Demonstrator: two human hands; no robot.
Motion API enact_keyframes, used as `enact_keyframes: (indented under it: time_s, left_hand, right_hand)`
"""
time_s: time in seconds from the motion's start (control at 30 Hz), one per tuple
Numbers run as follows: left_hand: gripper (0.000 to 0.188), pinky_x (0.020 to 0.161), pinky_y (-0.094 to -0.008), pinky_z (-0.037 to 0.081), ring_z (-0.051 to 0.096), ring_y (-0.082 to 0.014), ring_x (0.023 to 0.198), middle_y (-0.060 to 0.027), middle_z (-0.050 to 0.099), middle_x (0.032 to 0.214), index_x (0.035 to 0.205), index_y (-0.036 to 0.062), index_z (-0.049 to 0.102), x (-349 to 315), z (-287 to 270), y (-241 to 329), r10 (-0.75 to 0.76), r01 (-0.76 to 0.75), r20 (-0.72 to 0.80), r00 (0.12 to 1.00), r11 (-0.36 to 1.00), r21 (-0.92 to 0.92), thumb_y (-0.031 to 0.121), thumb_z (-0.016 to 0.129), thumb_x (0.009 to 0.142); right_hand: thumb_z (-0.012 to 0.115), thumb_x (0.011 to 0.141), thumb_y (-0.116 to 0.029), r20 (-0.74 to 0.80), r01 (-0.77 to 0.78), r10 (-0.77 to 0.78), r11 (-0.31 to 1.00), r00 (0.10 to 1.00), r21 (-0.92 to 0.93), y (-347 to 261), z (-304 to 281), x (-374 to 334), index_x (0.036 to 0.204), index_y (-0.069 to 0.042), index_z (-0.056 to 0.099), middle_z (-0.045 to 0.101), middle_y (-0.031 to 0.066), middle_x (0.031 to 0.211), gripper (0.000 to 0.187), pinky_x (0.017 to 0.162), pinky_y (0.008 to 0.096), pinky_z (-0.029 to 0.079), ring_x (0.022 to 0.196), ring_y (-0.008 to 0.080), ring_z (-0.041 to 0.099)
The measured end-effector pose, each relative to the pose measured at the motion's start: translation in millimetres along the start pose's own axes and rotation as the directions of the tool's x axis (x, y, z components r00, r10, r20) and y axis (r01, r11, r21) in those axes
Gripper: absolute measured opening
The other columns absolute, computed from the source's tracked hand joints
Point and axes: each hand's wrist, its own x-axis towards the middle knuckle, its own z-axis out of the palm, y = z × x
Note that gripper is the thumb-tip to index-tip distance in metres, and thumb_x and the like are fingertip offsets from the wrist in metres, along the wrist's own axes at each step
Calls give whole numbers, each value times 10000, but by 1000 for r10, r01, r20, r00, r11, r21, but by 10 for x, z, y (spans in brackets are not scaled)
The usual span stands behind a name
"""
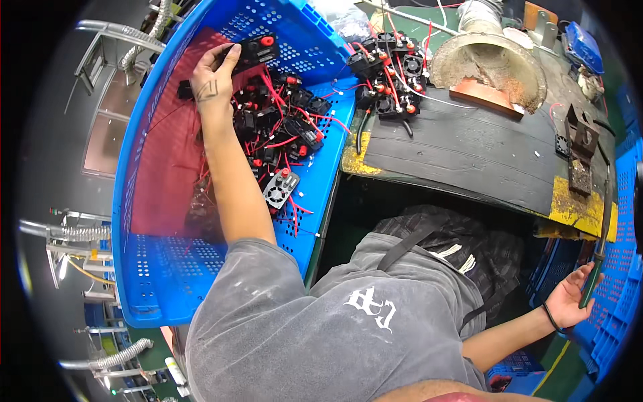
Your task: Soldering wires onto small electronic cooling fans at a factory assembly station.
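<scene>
My left hand (216, 77) reaches into the blue perforated crate (320, 191) at the left. Its thumb and fingers pinch a small black module with a red knob (258, 50), close to the crate's far wall. Below it lies a heap of similar black fan modules with red wires (278, 127), and one grey-faced module (279, 189) sits at the near side. Out at the right, my right hand (573, 298) is closed around the green handle of a soldering iron (591, 285). The iron's metal shaft points away toward the bench edge.
More wired black modules (388, 74) stand grouped on the bench beside the crate. Behind the dark bench mat (462, 144) is a dirty funnel-shaped hood (492, 63) with a copper-coloured bar (485, 99). A rusty metal stand (581, 151) sits at the right. Another blue crate (619, 248) borders the right.
</scene>
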Motion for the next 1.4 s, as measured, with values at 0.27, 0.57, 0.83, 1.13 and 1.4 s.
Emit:
enact_keyframes:
  time_s: [0.27,0.57,0.83,1.13,1.4]
  left_hand:
    - [191,603,-192,481,606,-95,775,-40,632,916,1000,30,614,-461,603,510,-48,276,384,922,777,-566,27,675,820]
    - [528,805,-285,464,520,-205,888,-89,469,1025,1168,92,619,-1426,1959,884,507,-420,494,706,862,-285,-135,626,692]
    - [460,909,-365,438,519,-302,1003,-145,403,1116,1034,50,582,-1657,2860,430,701,-630,328,634,713,-307,-206,534,654]
    - [225,995,-471,362,515,-362,1065,-132,529,981,966,67,584,-1735,3149,154,680,-670,519,519,700,-247,23,615,748]
    - [282,947,-397,423,512,-349,1110,-158,502,1162,954,48,582,-1754,2962,211,492,-617,668,559,784,-61,-105,552,719]
  right_hand:
    - [604,757,-195,102,84,-89,995,991,51,-247,315,106,1214,94,487,464,312,1277,553,925,414,449,1154,381,490]
    - [559,731,-250,90,238,-245,968,965,86,251,469,192,1201,57,498,495,337,1217,564,889,433,488,1067,394,549]
    - [557,816,-284,71,226,-233,970,970,94,428,344,245,1216,57,481,523,340,1173,532,850,412,506,1025,373,580]
    - [613,763,-233,-45,235,-233,972,971,32,460,212,386,1188,46,510,522,301,1167,519,785,333,465,948,296,521]
    - [597,813,-290,-57,185,-181,981,982,63,564,162,435,1182,20,510,546,274,1134,490,731,307,458,883,258,517]
